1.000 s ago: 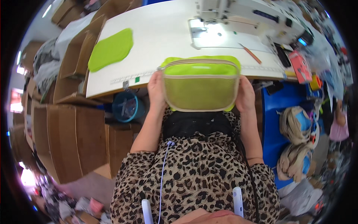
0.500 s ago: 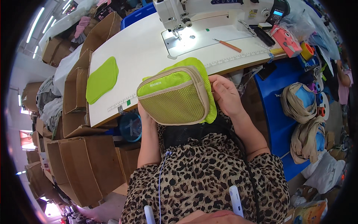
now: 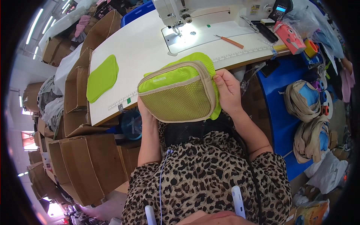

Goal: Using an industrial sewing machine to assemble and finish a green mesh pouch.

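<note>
A lime-green pouch (image 3: 168,79) with beige trim, a zipper and a mesh front pocket is held before me at the table's front edge, over a flat green fabric layer. My left hand (image 3: 145,112) holds its left side, fingers mostly hidden behind it. My right hand (image 3: 228,88) grips the layered right edge between thumb and fingers. Flat lime-green pieces (image 3: 101,78) lie on the left of the white table (image 3: 138,45). Behind the pouch stand a white sewing machine (image 3: 172,11) and an orange-handled tool (image 3: 230,41).
Cardboard boxes (image 3: 90,165) crowd the left, with a blue bucket (image 3: 131,122) below the table. At right are a pink box (image 3: 288,37), tape rolls (image 3: 309,48), beige bundles (image 3: 302,99) on a blue surface (image 3: 273,131), and another person's arm (image 3: 347,65) at the far edge.
The pouch has turned and tilted, its right side higher, both hands moving with it. The view has shifted, showing more of the sewing machine. In the last half second the pouch rose slightly.
</note>
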The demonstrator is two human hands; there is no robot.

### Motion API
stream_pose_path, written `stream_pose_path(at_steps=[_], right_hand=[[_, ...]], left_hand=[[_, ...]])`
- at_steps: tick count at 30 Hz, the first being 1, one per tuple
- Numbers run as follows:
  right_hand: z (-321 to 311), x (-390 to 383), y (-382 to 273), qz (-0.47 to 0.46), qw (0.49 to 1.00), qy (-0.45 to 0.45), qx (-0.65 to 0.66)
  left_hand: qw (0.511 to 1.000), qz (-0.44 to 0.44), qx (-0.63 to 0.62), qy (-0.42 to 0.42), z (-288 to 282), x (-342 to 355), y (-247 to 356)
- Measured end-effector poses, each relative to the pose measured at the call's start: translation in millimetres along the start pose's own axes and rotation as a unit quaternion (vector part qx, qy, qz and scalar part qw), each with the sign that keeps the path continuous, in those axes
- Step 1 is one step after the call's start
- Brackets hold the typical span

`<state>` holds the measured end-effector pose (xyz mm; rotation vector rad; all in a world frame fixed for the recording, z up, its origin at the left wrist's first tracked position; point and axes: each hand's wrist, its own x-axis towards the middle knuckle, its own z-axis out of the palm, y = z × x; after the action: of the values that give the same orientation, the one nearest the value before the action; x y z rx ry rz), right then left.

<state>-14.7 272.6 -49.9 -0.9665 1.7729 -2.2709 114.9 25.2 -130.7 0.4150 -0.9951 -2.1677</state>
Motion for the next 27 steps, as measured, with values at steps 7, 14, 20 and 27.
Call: stream_pose_path(at_steps=[7,14,20,27], right_hand=[[3,-10,-9,0.021,0.986,-0.073,0.15],[-1,-8,6,0.048,0.984,-0.047,0.167],[-8,-9,8,0.057,0.979,-0.1,0.169],[-5,-6,13,0.068,0.977,-0.06,0.191]], left_hand=[[0.999,-0.023,-0.023,-0.009,10,-9,-1],[0.999,-0.034,-0.013,0.031,4,-6,2],[0.999,-0.04,-0.007,-0.02,-13,-1,-6],[0.997,-0.042,-0.039,0.048,-9,-3,-3]])
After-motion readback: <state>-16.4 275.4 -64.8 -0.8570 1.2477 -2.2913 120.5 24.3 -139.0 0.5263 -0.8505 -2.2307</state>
